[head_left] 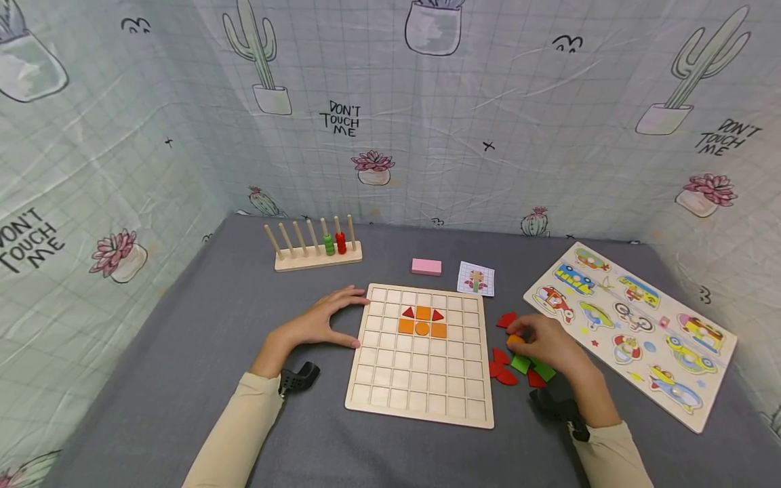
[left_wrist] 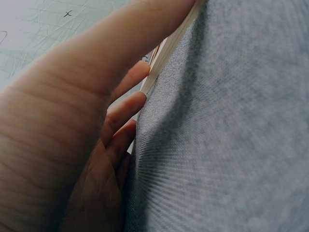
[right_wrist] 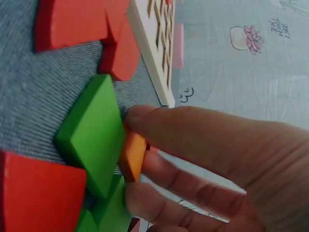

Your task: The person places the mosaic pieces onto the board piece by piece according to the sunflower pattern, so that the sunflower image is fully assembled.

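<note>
Head view: on a table covered in grey cloth (head_left: 152,379), a wooden grid board (head_left: 411,390) lies in the middle, with orange squares (head_left: 406,327), an orange circle (head_left: 422,329) and two red triangles (head_left: 408,313) in its far half. At its left edge is the left hand (head_left: 318,324), thumb and fingers spread wide. Right of the board, the right hand (head_left: 552,344) pinches an orange piece (head_left: 515,339) among loose red pieces (head_left: 506,377) and green pieces (head_left: 521,364). Beyond the board are a pink block (head_left: 426,266) and a small pattern card (head_left: 476,279); a vehicle puzzle (head_left: 715,369) lies to the right. Left wrist view: the fingers lie loosely extended along the board's edge; a light, steady touch there should keep it from sliding. Right wrist view: the thumb is on one side of the orange piece and fingertips on the other, with a green piece just beside. Gripping by the edges and lifting straight up would best avoid dragging its neighbours. The fingers hide much of the orange piece, so its full outline and whether it is off the cloth cannot be told. The card's pattern is too small to read exactly, and the left thumb's tip is cut off in its wrist view.
</note>
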The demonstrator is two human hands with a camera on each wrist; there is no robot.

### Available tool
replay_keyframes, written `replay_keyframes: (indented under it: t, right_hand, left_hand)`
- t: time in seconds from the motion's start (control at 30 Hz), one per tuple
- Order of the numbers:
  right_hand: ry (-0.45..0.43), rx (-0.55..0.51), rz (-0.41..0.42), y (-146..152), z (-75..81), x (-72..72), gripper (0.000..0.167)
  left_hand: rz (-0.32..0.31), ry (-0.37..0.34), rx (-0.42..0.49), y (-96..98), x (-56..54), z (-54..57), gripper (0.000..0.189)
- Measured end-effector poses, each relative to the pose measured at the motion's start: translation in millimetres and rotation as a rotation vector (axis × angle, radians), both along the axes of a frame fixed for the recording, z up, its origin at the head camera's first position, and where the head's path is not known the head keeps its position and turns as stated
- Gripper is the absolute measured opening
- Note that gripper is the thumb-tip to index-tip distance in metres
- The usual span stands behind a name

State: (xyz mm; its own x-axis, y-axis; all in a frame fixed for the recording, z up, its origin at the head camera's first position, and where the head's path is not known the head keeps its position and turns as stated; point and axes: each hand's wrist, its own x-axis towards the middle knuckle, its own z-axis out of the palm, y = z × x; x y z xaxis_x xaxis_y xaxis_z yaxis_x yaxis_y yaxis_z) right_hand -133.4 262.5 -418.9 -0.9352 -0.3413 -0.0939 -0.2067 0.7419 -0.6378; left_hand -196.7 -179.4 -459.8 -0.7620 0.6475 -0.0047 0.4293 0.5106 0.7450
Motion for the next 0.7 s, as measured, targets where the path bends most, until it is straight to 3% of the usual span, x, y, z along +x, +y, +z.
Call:
replay_keyframes:
  t: [0.33, 0.7]
  right_hand:
    - [0.001, 0.001, -0.012, -3.8, -2.0, -0.4, 0.019]
    - [0.104, 0.008, -0.016, -16.0, 0.9, 2.5, 0.016]
  left_hand:
    - [0.002, 0.002, 0.003, -0.3, -1.1, -0.1, 0.079]
    - [0.005, -0.015, -0.001, 0.0, -0.3, -0.6, 0.078]
